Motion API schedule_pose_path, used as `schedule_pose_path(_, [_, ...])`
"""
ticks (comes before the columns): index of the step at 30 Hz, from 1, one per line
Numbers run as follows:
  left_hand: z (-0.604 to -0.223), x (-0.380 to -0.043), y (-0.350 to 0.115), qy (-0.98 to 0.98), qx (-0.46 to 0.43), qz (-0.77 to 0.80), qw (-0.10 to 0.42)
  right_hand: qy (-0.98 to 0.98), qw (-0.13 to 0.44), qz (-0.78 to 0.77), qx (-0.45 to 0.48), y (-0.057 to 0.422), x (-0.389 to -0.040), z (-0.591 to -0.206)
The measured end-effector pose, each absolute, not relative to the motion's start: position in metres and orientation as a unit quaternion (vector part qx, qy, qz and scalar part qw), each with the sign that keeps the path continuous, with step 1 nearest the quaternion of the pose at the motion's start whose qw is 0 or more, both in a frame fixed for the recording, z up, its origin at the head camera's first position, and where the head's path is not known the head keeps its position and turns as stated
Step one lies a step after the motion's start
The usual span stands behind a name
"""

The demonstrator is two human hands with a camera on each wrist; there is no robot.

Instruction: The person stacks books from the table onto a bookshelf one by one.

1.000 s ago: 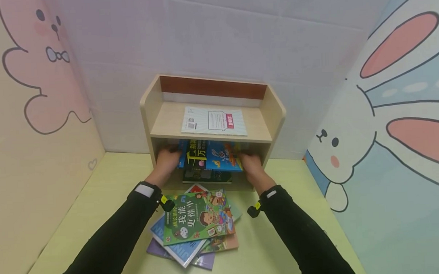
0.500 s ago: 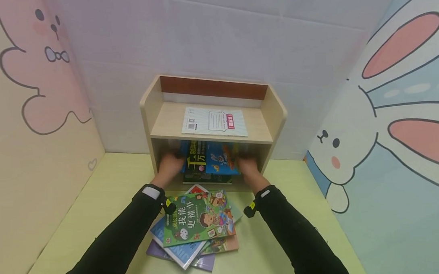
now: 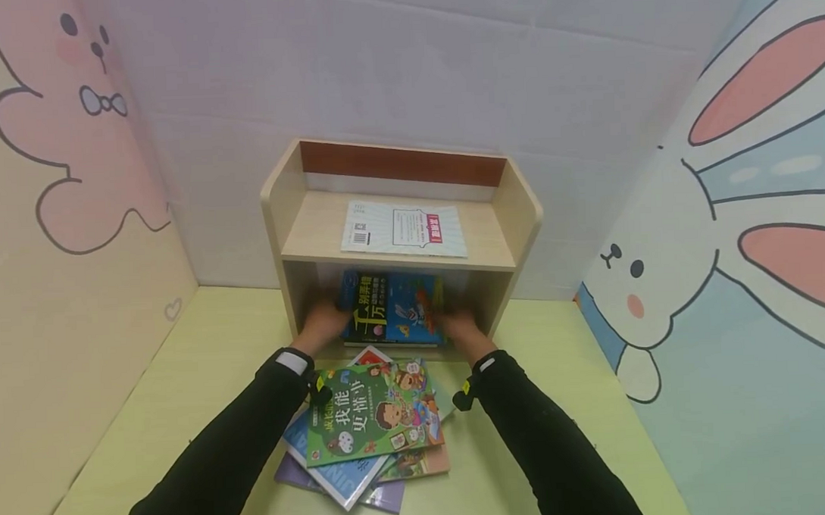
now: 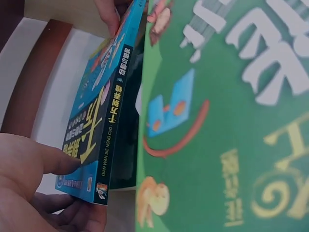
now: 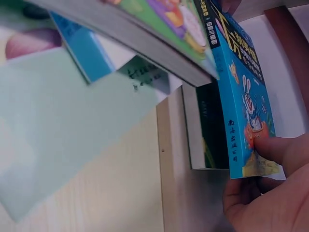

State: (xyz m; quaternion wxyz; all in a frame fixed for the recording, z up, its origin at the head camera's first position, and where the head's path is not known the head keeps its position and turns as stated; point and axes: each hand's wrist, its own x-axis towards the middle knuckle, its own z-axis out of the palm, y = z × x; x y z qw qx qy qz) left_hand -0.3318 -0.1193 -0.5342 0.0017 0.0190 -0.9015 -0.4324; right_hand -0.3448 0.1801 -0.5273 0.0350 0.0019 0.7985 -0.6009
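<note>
One blue book [image 3: 392, 307] is just below centre in the head view, inside the shelf [image 3: 516, 208]. The left hand [image 3: 323, 323] pinches its left end, the right hand [image 3: 461, 328] its right, thumbs on the cover.

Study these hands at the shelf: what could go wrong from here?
1. The left hand and right hand grip the blue book from underneath, so they might get pinched against the dark book below it.
2. The left sleeve reaches in close by the green book atop a crooked pile, and might knock it off.
</note>
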Motion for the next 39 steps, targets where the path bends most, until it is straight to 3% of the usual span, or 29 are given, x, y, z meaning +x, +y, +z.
schedule_pose_path(18, [-0.555, -0.348, -0.122, -0.902, 0.009, -0.429, -0.047, 0.877, 0.044, -0.477, 0.051, 0.179, -0.354, -0.547])
schedule_pose_path(31, [-0.555, -0.344, -0.123, -0.899, 0.000, -0.435, -0.052, 0.868, 0.060, -0.492, 0.024, 0.183, -0.355, -0.552])
schedule_pose_path(39, [-0.549, -0.329, -0.126, -0.913, -0.004, -0.406, -0.049, 0.890, 0.020, -0.455, -0.035, 0.183, -0.339, -0.540])
